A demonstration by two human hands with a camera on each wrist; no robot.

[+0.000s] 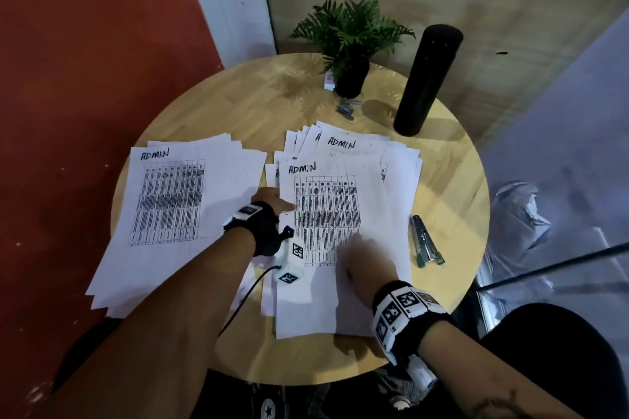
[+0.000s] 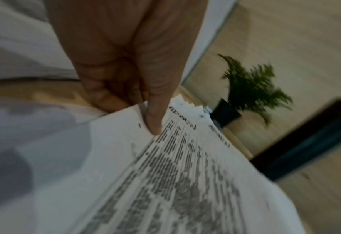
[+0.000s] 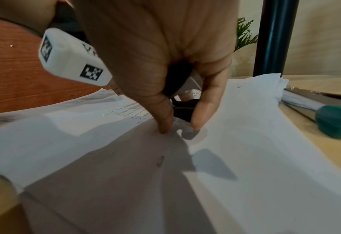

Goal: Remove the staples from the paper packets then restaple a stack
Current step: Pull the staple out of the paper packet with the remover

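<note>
Two lots of white "ADMIN" table sheets lie on the round wooden table (image 1: 211,105): a squared stack (image 1: 177,207) on the left and a fanned pile (image 1: 343,214) in the middle. My left hand (image 1: 280,204) pinches the fanned pile's left edge, with the thumb (image 2: 154,126) on top and the fingers (image 2: 105,98) curled under the top sheets. My right hand (image 1: 357,248), blurred in the head view, rests on the lower part of the top sheet (image 3: 245,158), and its thumb tip (image 3: 165,128) and one fingertip (image 3: 197,120) press on the paper. The green-tipped stapler (image 1: 427,241) lies to the right of the pile.
A small potted plant (image 1: 350,41) and a tall black bottle (image 1: 425,82) stand at the far side of the table. Loose staple strips (image 1: 347,109) lie in front of the pot. The left stack overhangs the table's left edge.
</note>
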